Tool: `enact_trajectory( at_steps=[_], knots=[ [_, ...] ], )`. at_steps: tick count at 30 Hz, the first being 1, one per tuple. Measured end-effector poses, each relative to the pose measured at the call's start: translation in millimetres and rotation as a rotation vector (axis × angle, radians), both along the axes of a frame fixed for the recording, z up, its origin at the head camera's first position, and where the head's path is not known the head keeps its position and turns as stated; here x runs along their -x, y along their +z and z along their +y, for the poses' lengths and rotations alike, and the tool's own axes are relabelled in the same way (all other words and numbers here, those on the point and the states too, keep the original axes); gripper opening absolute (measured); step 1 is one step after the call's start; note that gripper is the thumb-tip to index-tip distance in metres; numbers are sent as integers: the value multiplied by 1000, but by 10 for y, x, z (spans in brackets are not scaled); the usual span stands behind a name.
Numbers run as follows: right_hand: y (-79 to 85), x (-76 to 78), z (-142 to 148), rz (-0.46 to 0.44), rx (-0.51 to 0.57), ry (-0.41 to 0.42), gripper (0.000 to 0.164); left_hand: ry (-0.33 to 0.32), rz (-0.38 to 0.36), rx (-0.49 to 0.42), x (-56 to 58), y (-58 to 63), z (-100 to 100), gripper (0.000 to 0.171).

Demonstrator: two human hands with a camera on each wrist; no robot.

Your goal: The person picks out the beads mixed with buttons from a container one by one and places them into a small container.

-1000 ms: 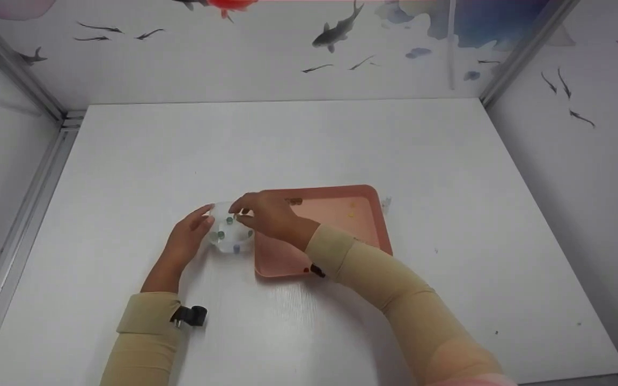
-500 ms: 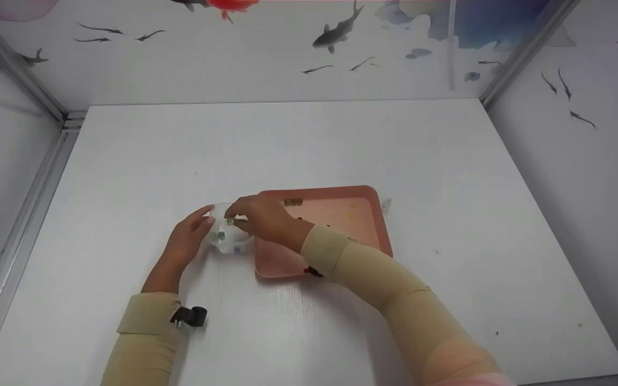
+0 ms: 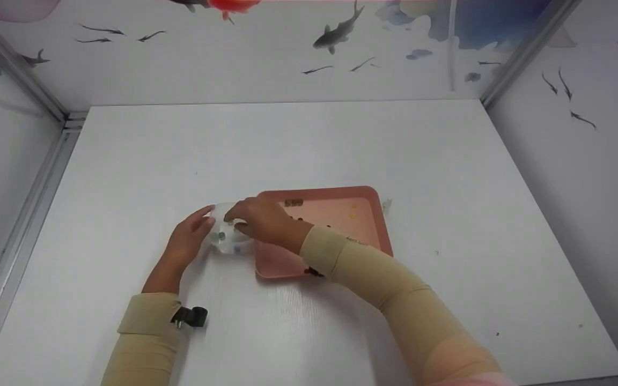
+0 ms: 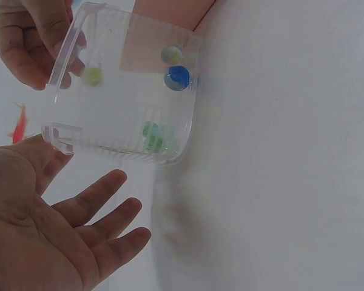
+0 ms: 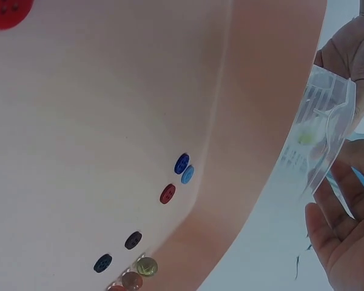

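Note:
A clear ribbed plastic tub [image 4: 124,100] stands at the tray's left. My left hand [image 3: 184,238] holds it by the rim with thumb and forefinger; its other fingers [image 4: 112,218] are spread. At its bottom lie a blue marble [image 4: 177,78], a pale yellow-streaked marble [image 4: 171,55] and several green marbles [image 4: 159,139]. My right hand [image 3: 266,220] reaches over the tub's mouth, thumb and forefinger apart. Just below those fingertips, inside the tub, a yellowish marble [image 4: 93,76] shows, apart from the others. The right fingertips are partly hidden behind the plastic.
The pink tray [image 3: 336,191] lies under my right forearm on the white table [image 3: 266,332]. In it are blue buttons [image 5: 181,163], a red button [image 5: 167,194], dark buttons [image 5: 133,240] and glassy marbles [image 5: 147,267] along its wall. Decorated walls enclose the table.
My right hand has shifted slightly left and nearer over the tub's mouth. A small light object between its fingertips one second ago no longer shows there. The left hand stays put.

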State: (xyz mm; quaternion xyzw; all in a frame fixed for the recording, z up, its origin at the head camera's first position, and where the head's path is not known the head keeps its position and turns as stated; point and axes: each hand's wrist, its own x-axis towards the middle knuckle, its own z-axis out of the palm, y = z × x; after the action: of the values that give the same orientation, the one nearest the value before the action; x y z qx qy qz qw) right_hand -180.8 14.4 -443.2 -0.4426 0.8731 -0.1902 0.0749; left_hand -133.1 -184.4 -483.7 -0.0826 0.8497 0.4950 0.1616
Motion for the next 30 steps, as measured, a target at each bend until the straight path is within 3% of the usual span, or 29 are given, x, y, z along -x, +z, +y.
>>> enact_trajectory(
  at_steps=[9,16,30],
  knots=[
    [-31,1,34,113,-6,25,34,5,-1,13,5,4,2,53],
    [8,-40,84,252,-93,7,48,-11,25,-20,-5,-9,-2,54],
    [144,-72,207,251,-207,-91,69,-2,23,-10,-8,-21,0,57]
  ],
)
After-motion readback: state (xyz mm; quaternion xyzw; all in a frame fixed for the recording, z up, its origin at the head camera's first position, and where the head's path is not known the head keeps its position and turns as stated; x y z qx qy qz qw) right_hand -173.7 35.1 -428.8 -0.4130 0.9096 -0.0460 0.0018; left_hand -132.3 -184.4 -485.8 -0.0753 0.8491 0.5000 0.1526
